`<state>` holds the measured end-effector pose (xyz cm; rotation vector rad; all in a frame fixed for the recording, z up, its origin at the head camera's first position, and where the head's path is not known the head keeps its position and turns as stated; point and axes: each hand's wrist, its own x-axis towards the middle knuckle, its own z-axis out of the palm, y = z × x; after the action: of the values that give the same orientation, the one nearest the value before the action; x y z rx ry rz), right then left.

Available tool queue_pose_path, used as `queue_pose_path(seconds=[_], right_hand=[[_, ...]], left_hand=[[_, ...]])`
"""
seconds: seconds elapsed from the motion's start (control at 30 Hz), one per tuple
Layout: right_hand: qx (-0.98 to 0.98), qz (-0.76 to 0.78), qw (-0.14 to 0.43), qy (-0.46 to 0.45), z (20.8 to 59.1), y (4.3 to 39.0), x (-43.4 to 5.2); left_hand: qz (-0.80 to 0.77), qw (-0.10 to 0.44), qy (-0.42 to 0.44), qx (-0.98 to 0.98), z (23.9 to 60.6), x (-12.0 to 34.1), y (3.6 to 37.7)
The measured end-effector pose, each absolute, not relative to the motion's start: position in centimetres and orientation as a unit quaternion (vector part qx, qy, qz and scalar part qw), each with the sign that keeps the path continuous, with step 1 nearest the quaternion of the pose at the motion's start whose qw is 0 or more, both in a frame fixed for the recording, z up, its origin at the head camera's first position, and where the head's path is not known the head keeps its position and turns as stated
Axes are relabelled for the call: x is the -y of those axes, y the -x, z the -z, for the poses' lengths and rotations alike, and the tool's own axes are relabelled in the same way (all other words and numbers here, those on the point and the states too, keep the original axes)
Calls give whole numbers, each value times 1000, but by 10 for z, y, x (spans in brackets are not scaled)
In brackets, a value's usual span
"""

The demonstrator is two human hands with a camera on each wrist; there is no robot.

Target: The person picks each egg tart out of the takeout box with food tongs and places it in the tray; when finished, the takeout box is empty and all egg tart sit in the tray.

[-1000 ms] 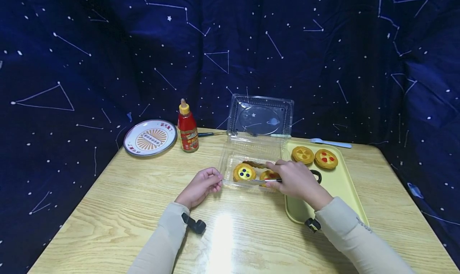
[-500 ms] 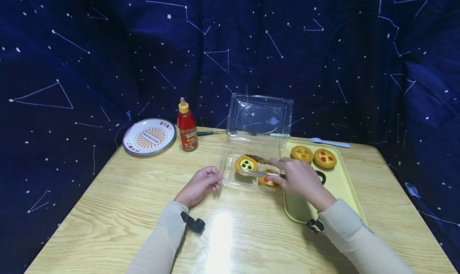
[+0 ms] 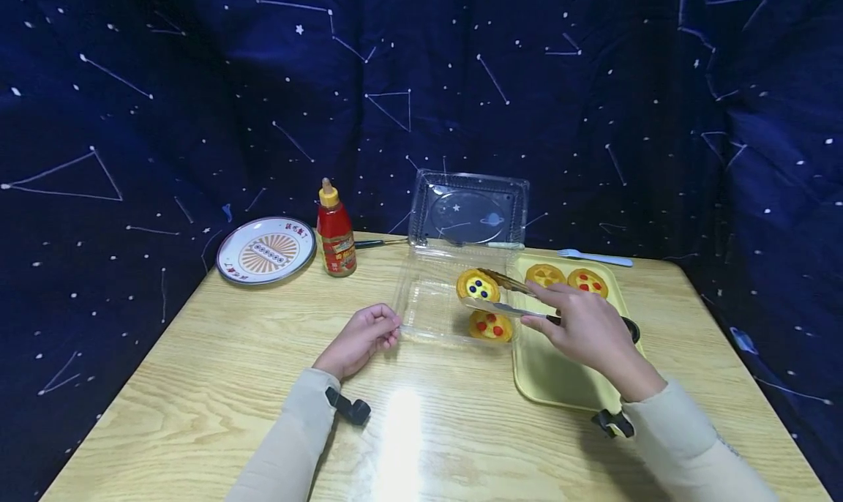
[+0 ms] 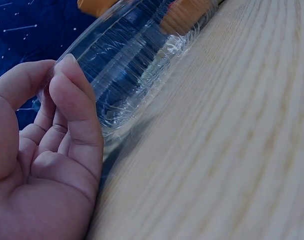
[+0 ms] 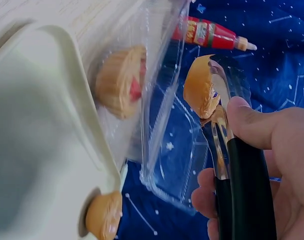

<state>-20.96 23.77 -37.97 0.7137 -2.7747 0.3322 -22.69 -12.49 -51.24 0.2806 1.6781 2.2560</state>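
My right hand (image 3: 579, 325) grips black-handled metal tongs (image 3: 510, 297). The tongs pinch a small tart with blue dots (image 3: 478, 285) and hold it in the air over the right side of a clear plastic clamshell box (image 3: 424, 301). The box lid (image 3: 467, 209) stands open behind. A tart with red dots (image 3: 490, 326) lies in the box's front right corner. My left hand (image 3: 369, 334) pinches the box's front left rim, thumb (image 4: 74, 100) against the plastic. The right wrist view shows the tongs (image 5: 222, 135) clamping the tart (image 5: 202, 92).
A pale yellow tray (image 3: 566, 374) lies right of the box with two tarts (image 3: 545, 274) (image 3: 587, 282) at its back. A ketchup bottle (image 3: 336, 231) and a patterned plate (image 3: 265, 249) stand at the back left. A fork (image 3: 596, 257) lies behind the tray.
The tongs took the blue-dotted tart from the box's front and carried it up and to the right, toward the tray. My left hand stayed on the box rim.
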Motion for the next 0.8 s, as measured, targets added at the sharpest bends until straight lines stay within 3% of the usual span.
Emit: queue_pose_path(seconds=[0.27,0.8], right_hand=[[952,-120,162,-231,373,201,-263],[967,-88,165,-172,374,185,-316]], left_hand=[[-788,156,-111,-585,513,126,226],[-787,156,-112,-587,514,128,226]])
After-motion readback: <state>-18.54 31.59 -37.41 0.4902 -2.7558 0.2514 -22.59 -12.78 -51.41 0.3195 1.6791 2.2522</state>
